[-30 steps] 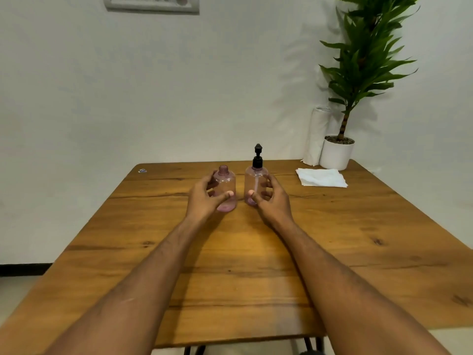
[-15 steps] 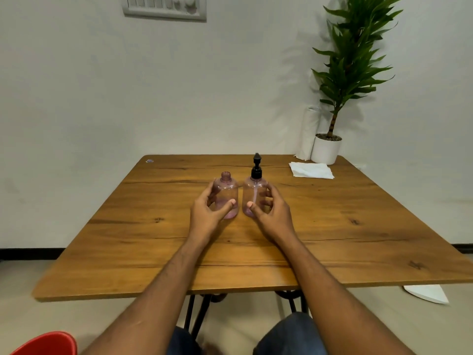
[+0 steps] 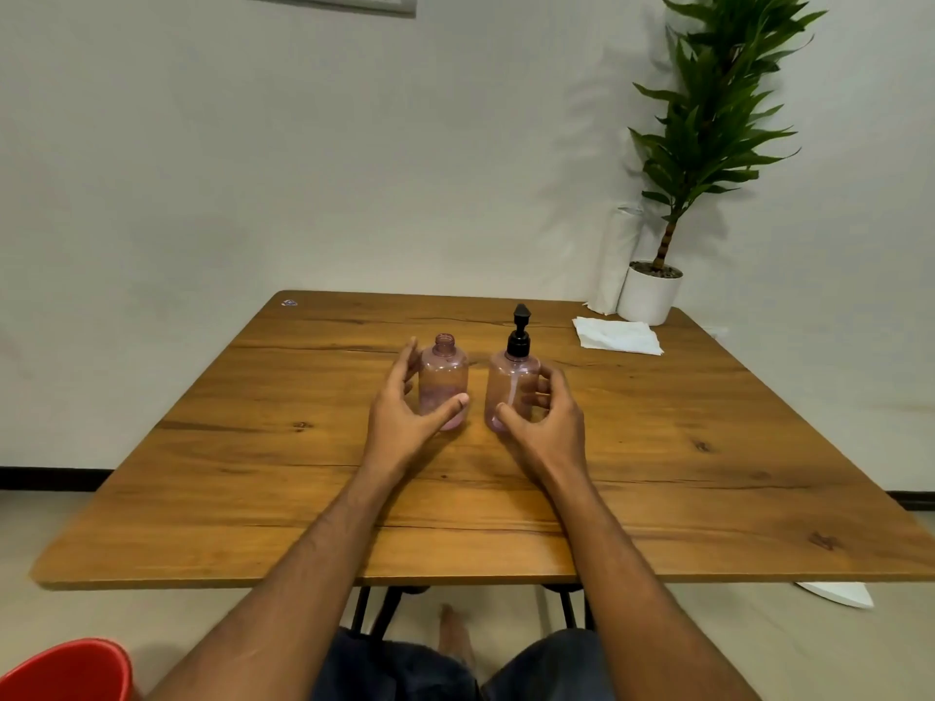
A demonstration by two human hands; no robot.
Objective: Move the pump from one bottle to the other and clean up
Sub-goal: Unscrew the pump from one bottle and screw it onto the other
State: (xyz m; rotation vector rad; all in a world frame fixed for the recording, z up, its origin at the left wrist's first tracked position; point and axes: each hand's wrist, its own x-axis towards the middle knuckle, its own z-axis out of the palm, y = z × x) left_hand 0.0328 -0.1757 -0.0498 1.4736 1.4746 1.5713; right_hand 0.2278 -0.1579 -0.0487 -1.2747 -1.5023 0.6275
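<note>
Both hands have loosened since a moment ago. The left hand (image 3: 405, 422) is spread beside the open bottle (image 3: 443, 379), thumb barely touching; the right hand (image 3: 544, 422) cups the pump bottle (image 3: 511, 392) loosely. Both bottles stand mid-desk (image 3: 253, 498), pump (image 3: 519, 331) not yet unscrewed, napkin (image 3: 614, 336) near the far right corner.

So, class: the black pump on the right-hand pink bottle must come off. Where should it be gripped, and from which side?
Grip the ribbed black collar of the black pump from above, fingers round it, not the thin nozzle head, which would probably just turn or depress. It stands upright with clear space overhead. The right hand cups the translucent pink plastic bottle low down and can steady it.
</note>
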